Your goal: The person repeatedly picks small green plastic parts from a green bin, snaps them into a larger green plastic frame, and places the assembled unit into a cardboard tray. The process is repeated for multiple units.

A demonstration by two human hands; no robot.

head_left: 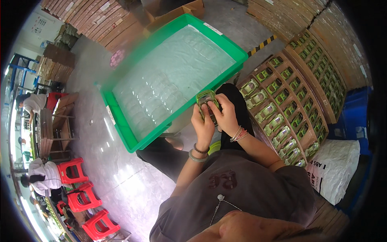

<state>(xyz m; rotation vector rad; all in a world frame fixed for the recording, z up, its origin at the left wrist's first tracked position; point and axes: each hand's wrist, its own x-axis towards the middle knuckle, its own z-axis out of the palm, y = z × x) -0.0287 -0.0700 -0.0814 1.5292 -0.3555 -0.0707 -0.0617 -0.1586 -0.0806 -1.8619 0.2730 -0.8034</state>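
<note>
A small green toy car body (204, 97) is held between my two hands near the close rim of a green tray. My left hand (202, 127) grips it from the left side, fingers closed around it. My right hand (226, 116) holds it from the right, with fingers pressed onto its upper face. The fingers hide much of the car. Beyond my hands is the large green plastic tray (238, 54), lined with clear plastic sheeting or moulded clear pieces (161, 90); I cannot tell which.
At right, brown trays (296, 76) hold rows of green toy cars (275, 85). Behind them stand stacked boards (350, 52), a blue bin (356, 121) and a white sack (336, 167). Red stools (72, 171) and seated people (45, 177) are at left.
</note>
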